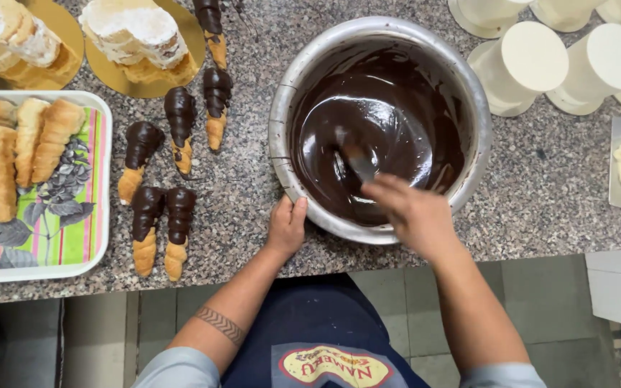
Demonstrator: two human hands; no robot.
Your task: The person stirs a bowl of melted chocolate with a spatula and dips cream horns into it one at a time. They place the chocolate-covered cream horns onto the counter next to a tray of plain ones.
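Step in hand: stirring, by the look of it; melted dark chocolate [389, 136] is being worked in the round steel mixing bowl [282, 122], which stands on the speckled granite table [548, 194] near its front edge.
Right hand [412, 213]: clenched around a chocolate-coated stirring tool [357, 164] whose kind I cannot tell; the hand is blurred, over the bowl's near rim.
Left hand [286, 226]: fingers and thumb laid flat against the bowl's outer wall at the front-left, steadying it rather than gripping.
Left of the bowl: seven chocolate-dipped pastry horns [180, 126] lie straight on the table, dark at one end, bare golden at the other.
Front-left corner: a white rectangular tray with striped floral lining [88, 244] holds plain undipped pastry horns [8, 154].
Back-right: white cylindrical moulds [533, 65], on their sides.
Next move calls for: judged from the layout, a smooth, lump-free chocolate, the bowl kept braced, and a plain horn brought over from the tray.
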